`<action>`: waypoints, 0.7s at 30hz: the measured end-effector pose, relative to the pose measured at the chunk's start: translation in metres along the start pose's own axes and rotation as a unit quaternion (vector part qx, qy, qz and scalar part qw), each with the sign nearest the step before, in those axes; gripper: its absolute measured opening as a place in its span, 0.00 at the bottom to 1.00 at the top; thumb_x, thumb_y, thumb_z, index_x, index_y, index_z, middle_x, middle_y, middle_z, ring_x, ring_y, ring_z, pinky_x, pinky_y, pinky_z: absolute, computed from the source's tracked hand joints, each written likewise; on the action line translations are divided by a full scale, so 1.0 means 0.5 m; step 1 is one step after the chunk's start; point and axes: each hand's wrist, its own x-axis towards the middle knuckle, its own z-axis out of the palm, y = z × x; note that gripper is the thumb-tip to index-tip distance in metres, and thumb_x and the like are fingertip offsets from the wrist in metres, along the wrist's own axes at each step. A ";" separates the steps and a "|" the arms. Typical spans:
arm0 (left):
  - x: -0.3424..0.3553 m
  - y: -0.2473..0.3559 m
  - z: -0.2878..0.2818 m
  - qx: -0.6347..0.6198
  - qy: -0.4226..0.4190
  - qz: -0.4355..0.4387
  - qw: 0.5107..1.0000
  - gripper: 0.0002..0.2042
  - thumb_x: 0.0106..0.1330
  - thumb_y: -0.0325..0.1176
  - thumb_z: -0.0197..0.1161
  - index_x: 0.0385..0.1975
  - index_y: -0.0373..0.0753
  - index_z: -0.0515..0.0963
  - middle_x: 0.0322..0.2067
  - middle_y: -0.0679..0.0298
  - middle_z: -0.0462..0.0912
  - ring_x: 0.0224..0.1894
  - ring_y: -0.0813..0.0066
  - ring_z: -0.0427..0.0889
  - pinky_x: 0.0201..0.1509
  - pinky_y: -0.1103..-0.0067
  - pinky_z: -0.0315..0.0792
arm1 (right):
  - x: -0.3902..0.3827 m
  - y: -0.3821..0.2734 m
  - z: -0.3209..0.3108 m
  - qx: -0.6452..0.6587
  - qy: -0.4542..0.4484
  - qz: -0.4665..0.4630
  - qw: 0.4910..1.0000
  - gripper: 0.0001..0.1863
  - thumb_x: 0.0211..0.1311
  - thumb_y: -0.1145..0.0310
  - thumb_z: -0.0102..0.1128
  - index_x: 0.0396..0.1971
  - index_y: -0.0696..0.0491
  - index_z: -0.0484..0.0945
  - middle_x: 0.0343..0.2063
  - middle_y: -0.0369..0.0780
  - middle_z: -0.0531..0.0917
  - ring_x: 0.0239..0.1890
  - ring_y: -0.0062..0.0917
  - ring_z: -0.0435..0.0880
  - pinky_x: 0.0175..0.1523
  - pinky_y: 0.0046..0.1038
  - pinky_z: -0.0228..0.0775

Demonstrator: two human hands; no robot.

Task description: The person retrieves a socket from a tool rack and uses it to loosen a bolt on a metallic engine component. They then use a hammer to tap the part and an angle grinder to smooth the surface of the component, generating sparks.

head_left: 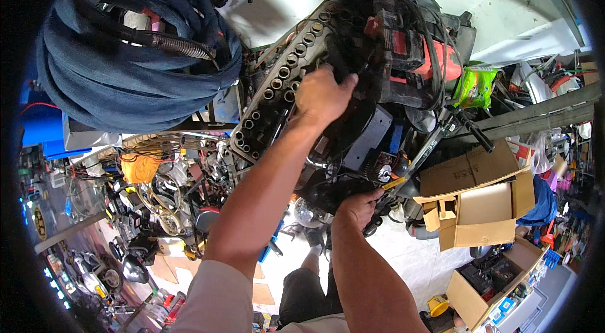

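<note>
The long tray [268, 120] lies beside a red-and-black power tool [435, 61]. The left hand [324, 95] has curled fingers at the tray's edge; I can't tell on what. The right hand [358, 209] bends its fingers near a yellow tip [394, 183]; gripping, I can't tell. A tug could spill the little sockets [277, 84].

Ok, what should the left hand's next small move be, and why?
I'd probably raise the left hand slightly: in this view it appears to overlap the right side of the socket tray, and its fingertips are lost in dark clutter, so whether it grips anything can't be told.
</note>
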 end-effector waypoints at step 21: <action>-0.362 -0.167 -0.036 -0.074 0.212 0.184 0.957 0.09 0.64 0.26 0.66 0.43 0.40 0.83 0.40 0.58 0.84 0.46 0.51 0.79 0.53 0.59 0.72 | 0.021 0.014 0.022 -0.022 0.008 0.017 1.000 0.54 0.72 0.23 0.19 0.60 0.56 0.82 0.59 0.55 0.82 0.61 0.53 0.81 0.67 0.54 0.68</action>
